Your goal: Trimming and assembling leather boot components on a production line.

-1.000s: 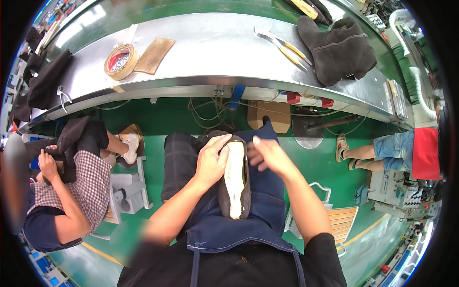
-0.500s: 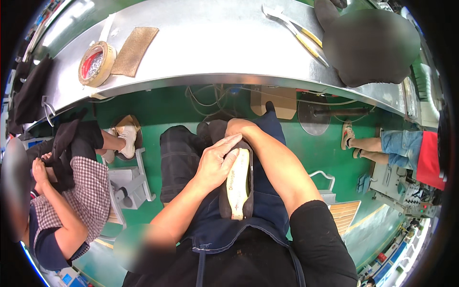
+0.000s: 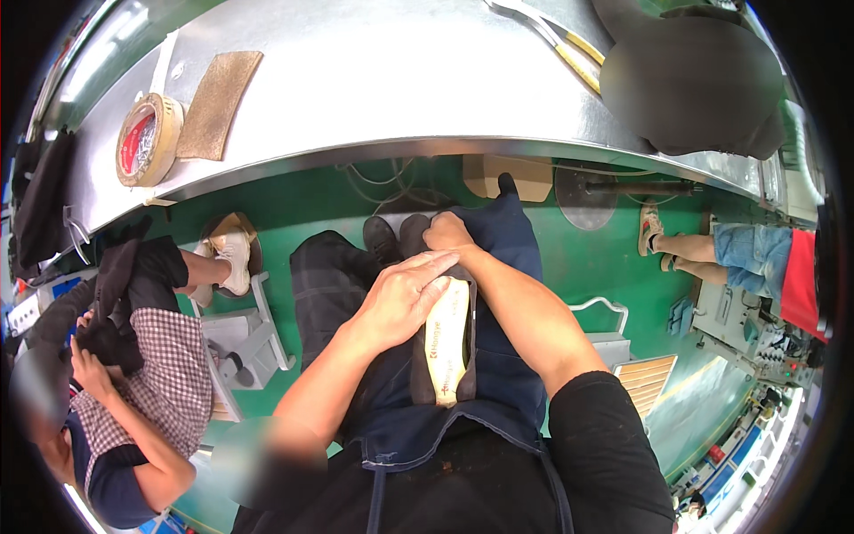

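On my lap lies a dark shoe upper (image 3: 422,363) with a cream-yellow shoe last (image 3: 447,347) showing along its opening. My left hand (image 3: 405,301) grips its far end, fingers laid straight across it and thumb against the last. Just beyond, my right hand (image 3: 447,233) is closed with the back of the hand up. Whatever it holds, if anything, is hidden. The right wrist is close to the left fingertips.
A metal table (image 3: 356,80) spans the far side. It carries a tape roll (image 3: 149,141), a brown abrasive-looking piece (image 3: 219,105) and yellow-handled pliers (image 3: 560,44). Co-workers sit at left, near a grey stool (image 3: 240,334), and at right. Cables (image 3: 391,178) hang beneath the table.
My right hand has moved slightly away from the shoe's far end and is now more plainly a fist. The view has shifted a little. The left co-worker's arms have moved.
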{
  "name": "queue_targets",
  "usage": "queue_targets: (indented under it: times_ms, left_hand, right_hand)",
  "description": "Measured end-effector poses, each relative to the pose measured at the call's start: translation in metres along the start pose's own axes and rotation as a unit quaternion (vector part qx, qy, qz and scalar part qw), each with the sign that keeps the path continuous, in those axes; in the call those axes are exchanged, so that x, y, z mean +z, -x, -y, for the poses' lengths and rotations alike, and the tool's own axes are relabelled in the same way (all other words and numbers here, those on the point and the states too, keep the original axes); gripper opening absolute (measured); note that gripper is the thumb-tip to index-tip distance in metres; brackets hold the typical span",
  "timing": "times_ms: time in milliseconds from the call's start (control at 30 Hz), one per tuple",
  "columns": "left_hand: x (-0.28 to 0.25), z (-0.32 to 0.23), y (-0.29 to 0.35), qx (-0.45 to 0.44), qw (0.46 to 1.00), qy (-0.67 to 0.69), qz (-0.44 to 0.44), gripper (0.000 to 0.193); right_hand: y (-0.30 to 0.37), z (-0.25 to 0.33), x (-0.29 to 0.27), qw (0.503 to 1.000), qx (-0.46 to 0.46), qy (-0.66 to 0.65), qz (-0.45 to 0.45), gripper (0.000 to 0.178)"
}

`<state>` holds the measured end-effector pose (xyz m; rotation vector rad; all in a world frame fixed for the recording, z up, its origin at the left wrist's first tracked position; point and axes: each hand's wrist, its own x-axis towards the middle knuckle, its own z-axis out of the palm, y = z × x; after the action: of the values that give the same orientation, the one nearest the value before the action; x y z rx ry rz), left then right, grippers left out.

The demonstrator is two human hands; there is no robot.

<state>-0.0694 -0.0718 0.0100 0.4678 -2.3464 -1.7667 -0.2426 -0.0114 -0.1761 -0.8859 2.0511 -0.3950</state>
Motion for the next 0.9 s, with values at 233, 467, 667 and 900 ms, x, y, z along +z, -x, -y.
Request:
queue_targets:
  times_ms: [233,467,667,900]
  left_hand:
    - [0.002,0.005,0.0,-0.064,0.987,0.137,0.051,0.047]
    - [0.02,0.008,0.014,-0.068,0.985,0.158,0.018,0.063]
    - [0.023,0.003,0.017,-0.078,0.985,0.156,-0.015,0.055]
    - [0.025,-0.008,0.014,-0.139,0.966,0.22,0.008,0.054]
  right_hand:
    - [0.005,0.003,0.0,0.999,-0.005,0.006,-0.034,0.03]
    - [0.037,0.018,-0.051,1.0,-0.01,0.023,-0.004,0.034]
    - [0.145,0.122,-0.189,0.956,-0.25,-0.029,-0.153,0.025]
    - [0.093,0.123,-0.284,0.787,-0.242,0.246,-0.511,0.056]
